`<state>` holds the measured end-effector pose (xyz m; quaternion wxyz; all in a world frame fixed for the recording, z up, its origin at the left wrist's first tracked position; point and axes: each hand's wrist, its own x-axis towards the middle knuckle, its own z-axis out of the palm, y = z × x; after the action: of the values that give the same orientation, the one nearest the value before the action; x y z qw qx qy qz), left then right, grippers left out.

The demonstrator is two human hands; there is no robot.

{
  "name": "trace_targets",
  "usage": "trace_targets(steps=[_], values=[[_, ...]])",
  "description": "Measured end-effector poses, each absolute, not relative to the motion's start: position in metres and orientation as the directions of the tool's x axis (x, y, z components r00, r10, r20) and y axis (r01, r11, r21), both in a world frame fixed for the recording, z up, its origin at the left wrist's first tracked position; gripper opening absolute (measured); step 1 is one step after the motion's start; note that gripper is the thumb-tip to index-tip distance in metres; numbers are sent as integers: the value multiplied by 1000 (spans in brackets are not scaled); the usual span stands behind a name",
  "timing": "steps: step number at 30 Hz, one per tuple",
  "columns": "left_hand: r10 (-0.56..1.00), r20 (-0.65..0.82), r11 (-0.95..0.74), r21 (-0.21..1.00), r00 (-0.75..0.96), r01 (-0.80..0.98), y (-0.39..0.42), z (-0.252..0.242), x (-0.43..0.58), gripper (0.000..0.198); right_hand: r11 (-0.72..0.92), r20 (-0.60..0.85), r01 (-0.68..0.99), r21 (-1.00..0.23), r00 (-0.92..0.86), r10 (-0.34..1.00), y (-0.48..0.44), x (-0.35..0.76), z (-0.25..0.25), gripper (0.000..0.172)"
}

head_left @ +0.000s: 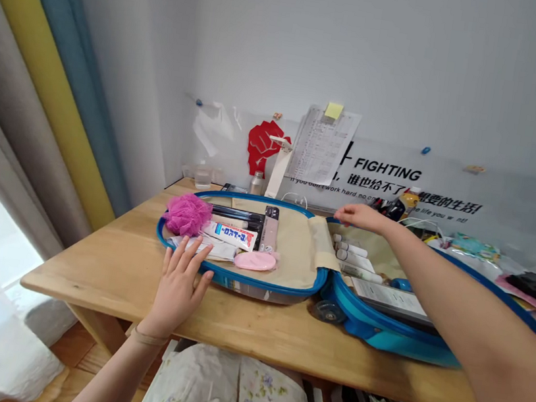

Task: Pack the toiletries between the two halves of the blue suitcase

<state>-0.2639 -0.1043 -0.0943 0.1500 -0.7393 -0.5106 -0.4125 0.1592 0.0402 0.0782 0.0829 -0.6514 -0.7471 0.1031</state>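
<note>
A blue suitcase (pixel 285 288) lies open on the wooden desk (pixel 110 259). Its left half holds a pink bath pouf (pixel 188 214), a toothpaste tube (pixel 230 235), a pink soap-like oval (pixel 255 261) and dark slim items. My left hand (pixel 179 285) rests flat with fingers spread on the near rim of that half. My right hand (pixel 360 216) reaches across to the far rim near the hinge, fingers curled on the edge or the beige lining. White tubes (pixel 353 251) and a flat box (pixel 387 296) lie in the right half.
The wall behind carries a red fist cutout (pixel 263 144), a pinned paper sheet (pixel 322 145) and a banner with printed words. Small bottles, cables and clutter crowd the desk's back and right. Curtains hang at left. A floral cushion (pixel 231 392) sits below the desk.
</note>
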Motion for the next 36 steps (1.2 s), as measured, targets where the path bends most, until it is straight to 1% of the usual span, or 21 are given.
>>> trace_targets(steps=[2,4,7,9,12,15,18,19,21,24,25,26,28,30,33,36], values=[[624,768,-434,188,144,881,-104,-94,-264,42,122,-82,963,-239,-145,986,25,182,64,23],[626,765,-434,184,148,882,-104,-94,-264,42,129,-126,970,-207,-158,979,13,195,49,22],[634,760,-431,193,144,881,-104,-94,-264,43,145,-126,981,-127,-161,979,2,203,30,29],[637,758,-429,201,138,881,-104,-94,-264,43,144,-111,987,-78,-152,982,-1,203,22,31],[644,753,-425,207,134,881,-105,-92,-264,44,125,-107,991,-41,-129,986,-4,199,16,24],[646,752,-423,207,133,882,-106,-92,-264,44,104,-109,994,-23,-106,988,-7,196,19,16],[650,748,-420,209,132,883,-104,-94,-265,44,78,-96,997,-24,-80,992,-12,193,33,15],[652,747,-419,212,130,883,-104,-95,-265,44,71,-78,997,-30,-73,994,-13,190,41,15],[651,748,-420,212,130,883,-103,-95,-265,44,64,-20,997,-47,-65,998,-15,178,58,26],[641,756,-428,206,134,880,-104,-95,-265,43,147,113,983,-107,-135,984,-19,133,81,43],[640,757,-428,207,133,880,-104,-95,-264,43,222,157,964,-145,-199,967,-21,110,84,43],[640,757,-426,209,130,880,-104,-94,-264,43,307,158,934,-185,-280,947,-22,84,86,42],[646,753,-422,215,126,881,-105,-93,-264,43,434,82,873,-223,-427,901,-24,29,82,40],[653,748,-419,221,123,881,-105,-93,-264,44,517,-22,829,-213,-533,846,-24,-23,70,38],[653,746,-425,219,130,879,-105,-93,-264,45,540,-62,814,-213,-563,824,-16,-80,48,36],[644,753,-429,210,135,878,-105,-94,-265,45,534,-83,820,-204,-558,826,-4,-112,27,32]])
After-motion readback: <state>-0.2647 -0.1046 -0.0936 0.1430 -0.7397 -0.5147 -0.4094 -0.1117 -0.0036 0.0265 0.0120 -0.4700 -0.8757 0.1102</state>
